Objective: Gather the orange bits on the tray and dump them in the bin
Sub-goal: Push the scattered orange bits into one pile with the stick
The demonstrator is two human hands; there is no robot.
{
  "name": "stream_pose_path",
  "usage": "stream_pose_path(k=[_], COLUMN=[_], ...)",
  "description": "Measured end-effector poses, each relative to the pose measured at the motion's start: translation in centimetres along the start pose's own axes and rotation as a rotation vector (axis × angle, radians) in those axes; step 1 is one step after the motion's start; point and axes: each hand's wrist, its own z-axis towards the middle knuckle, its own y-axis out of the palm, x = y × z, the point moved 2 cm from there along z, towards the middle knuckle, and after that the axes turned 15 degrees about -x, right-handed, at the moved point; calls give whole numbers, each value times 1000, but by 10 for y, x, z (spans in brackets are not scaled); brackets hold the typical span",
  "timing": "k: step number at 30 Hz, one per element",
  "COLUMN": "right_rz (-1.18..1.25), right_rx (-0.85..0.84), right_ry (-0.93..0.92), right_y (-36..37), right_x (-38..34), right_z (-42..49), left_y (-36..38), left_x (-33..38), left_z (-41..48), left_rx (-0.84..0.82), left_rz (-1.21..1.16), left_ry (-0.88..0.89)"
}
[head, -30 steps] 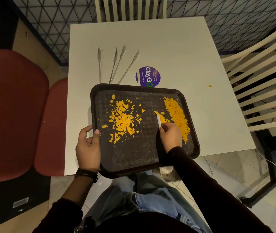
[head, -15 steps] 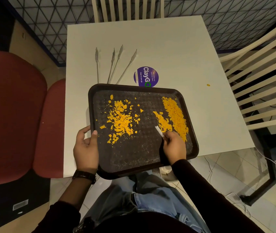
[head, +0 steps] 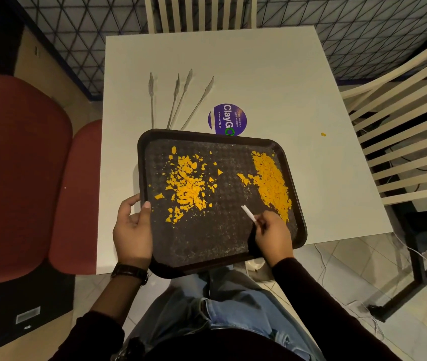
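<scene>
Purple "ClayGo, Clean as you go" sticker, behind tray

A single wide-angle view from the person's head looks steeply down and forward, close over the bench. The tray fills the middle. The person's lap sits at the bottom edge, with chairs at the sides and far end.

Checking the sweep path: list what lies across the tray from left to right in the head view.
left hand → scattered orange bits → white stick → right hand → dense orange pile → tray right rim.
</scene>
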Motion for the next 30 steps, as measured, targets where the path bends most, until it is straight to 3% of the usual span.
stream_pose_path(k=[12, 21, 30], right_rz=[129, -30, 161], right_rx=[161, -18, 87], right_ry=[179, -190, -31], right_y=[-23, 10, -2], right_x=[13, -16, -34], right_z=[31, 14, 59], left_y=[1, 0, 0], left_x=[2, 6, 4], left_z=[-4, -2, -3], left_rx=[2, -13, -16], left_rz=[-4, -27, -13], left_ry=[5, 22, 11])
